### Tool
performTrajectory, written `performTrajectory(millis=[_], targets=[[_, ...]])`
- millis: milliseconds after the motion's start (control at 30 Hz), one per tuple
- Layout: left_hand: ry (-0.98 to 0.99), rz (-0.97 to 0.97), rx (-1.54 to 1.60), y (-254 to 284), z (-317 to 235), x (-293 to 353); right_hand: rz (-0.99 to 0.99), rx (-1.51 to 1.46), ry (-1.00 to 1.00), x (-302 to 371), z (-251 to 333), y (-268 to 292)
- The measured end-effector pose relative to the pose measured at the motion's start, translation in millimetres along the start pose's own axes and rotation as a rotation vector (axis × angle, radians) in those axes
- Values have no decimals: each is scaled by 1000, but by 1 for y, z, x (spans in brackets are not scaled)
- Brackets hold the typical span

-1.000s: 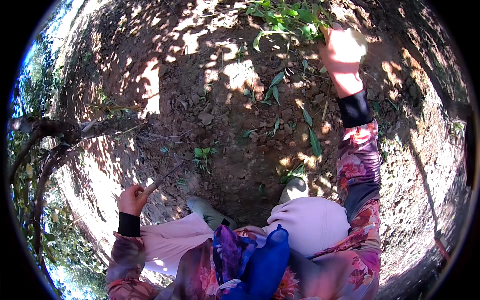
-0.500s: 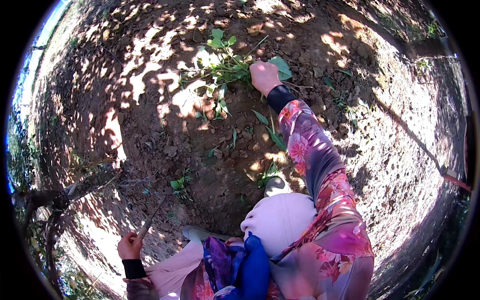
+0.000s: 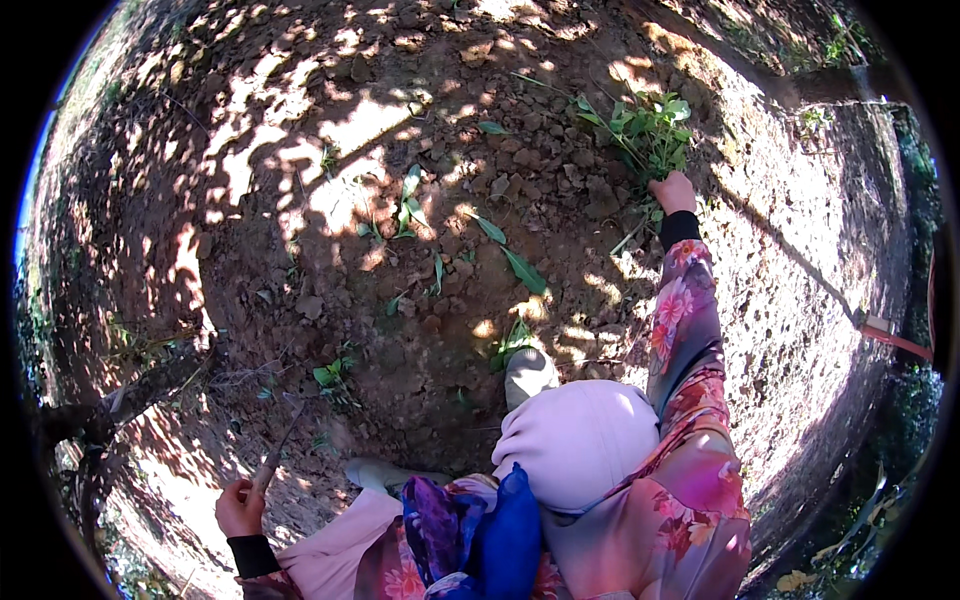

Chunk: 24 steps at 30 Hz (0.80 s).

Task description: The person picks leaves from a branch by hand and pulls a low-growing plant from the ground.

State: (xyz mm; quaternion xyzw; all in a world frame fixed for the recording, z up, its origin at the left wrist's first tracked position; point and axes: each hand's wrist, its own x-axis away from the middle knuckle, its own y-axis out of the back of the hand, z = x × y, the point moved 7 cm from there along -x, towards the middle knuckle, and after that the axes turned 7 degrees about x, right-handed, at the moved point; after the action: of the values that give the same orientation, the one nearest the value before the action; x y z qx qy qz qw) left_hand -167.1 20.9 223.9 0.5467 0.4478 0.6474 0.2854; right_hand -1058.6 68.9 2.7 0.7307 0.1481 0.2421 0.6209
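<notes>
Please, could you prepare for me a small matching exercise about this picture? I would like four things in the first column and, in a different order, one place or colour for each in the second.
Column one
1. Thin tool
2. Leafy plants
3. Trousers
4. Sleeve cuffs

Column two
A. Pale pink
B. Gripped in the right hand
C. Black
D. Held in the left hand

Right pairs: 1-D, 2-B, 3-A, 4-C
</notes>
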Motion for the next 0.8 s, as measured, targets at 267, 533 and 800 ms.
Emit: performTrajectory(millis=[267, 533, 800], targets=[[-40, -24, -9, -2, 4, -1, -1, 16, 77, -8, -26, -6], [-67, 25, 24, -1, 1, -5, -61, 231, 140, 44, -119, 36], [-74, 3, -39, 2, 5, -9, -159, -268, -53, 112, -104, -42]])
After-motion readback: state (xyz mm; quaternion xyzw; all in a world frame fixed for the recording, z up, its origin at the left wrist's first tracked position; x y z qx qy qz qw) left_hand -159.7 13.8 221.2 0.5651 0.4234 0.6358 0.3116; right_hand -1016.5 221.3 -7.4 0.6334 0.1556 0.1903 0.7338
